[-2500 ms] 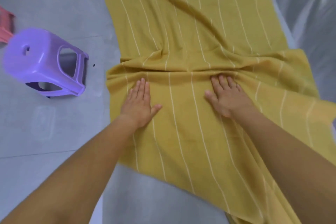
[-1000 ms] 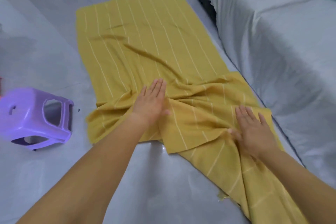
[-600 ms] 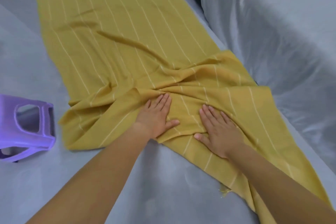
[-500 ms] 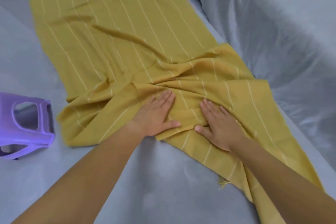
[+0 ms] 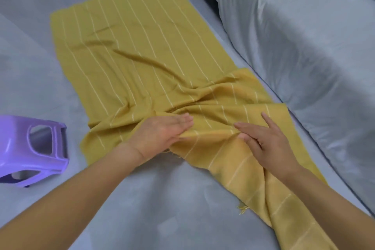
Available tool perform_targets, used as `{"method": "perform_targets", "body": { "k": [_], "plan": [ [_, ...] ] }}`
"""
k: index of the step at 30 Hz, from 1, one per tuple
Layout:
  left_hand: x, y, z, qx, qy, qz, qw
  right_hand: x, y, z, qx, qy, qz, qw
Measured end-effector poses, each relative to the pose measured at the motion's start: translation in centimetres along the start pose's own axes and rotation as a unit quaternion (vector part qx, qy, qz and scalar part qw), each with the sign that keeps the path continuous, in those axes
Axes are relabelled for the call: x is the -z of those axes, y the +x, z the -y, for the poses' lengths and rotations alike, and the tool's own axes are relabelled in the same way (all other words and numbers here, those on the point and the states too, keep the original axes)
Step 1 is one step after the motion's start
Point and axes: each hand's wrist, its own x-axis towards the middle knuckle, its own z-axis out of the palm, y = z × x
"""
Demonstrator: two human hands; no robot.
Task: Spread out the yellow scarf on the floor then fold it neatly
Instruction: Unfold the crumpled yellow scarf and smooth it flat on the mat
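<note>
Two hands rest palm-down on the yellow scarf (image 5: pixel 142 46), which lies on the floor (image 5: pixel 172 199) beside a covered bed (image 5: pixel 304 36), flat at its far end and bunched near them. The left hand (image 5: pixel 160 134) and right hand (image 5: pixel 269 146) show straight fingers, each grip released. A purple stool (image 5: pixel 20 148) sits at the left.

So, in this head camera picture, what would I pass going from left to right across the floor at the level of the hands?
Purple stool → left hand → right hand → white-covered furniture.
</note>
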Motion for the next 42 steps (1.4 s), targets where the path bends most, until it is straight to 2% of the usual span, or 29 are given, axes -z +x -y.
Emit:
{"method": "perform_targets", "body": {
  "k": [3, 6, 8, 10, 11, 16, 20, 24, 26, 29, 35, 37, 42],
  "plan": [
    [4.3, 3.0, -1.0, -0.001, -0.018, -0.087, 0.996, 3.1, 2.2, 1.6, -0.020, 0.048, -0.058, 0.997],
    [6.4, 6.3, -1.2, 0.046, 0.024, -0.083, 0.995, 4.4, 3.9, 1.4, -0.054, 0.012, -0.082, 0.995],
    [5.3, 8.3, -1.0, 0.147, 0.102, -0.025, 0.984, 3.7, 4.7, -0.1, -0.109, -0.085, -0.040, 0.990],
    [2.8, 9.5, -1.3, 0.251, 0.156, 0.018, 0.955, 2.3, 4.5, -1.4, -0.196, -0.180, 0.072, 0.961],
    [1.5, 9.6, -1.7, 0.278, 0.169, 0.034, 0.945, 1.4, 4.0, -1.6, -0.217, -0.207, 0.123, 0.946],
    [-5.4, 4.6, -4.0, 0.203, 0.206, 0.099, 0.952, -3.7, -2.2, 1.0, -0.123, -0.208, 0.254, 0.937],
    [-9.0, -0.7, -4.1, 0.232, 0.204, 0.171, 0.936, -6.3, -7.1, 0.4, -0.088, -0.198, 0.332, 0.918],
    [-10.4, -2.7, -3.3, 0.193, 0.222, 0.231, 0.927, -7.0, -8.6, -1.3, -0.099, -0.204, 0.332, 0.916],
    [-10.5, -2.8, -3.0, 0.192, 0.221, 0.225, 0.929, -7.0, -8.7, -1.5, -0.103, -0.198, 0.332, 0.916],
    [-10.3, -2.7, -2.6, 0.141, 0.227, 0.169, 0.949, -7.0, -8.7, -1.3, -0.091, -0.192, 0.318, 0.924],
    [-8.4, -2.9, -0.6, 0.063, 0.259, 0.237, 0.934, -5.5, -7.9, -0.9, -0.117, -0.130, 0.324, 0.930],
    [-7.4, -2.8, -0.6, 0.046, 0.270, 0.238, 0.932, -4.8, -8.2, -0.9, -0.107, -0.104, 0.312, 0.938],
    [-3.8, -2.7, -1.5, 0.055, 0.272, 0.225, 0.934, -1.6, -8.0, 0.4, -0.144, -0.038, 0.273, 0.951]
  ]
}}
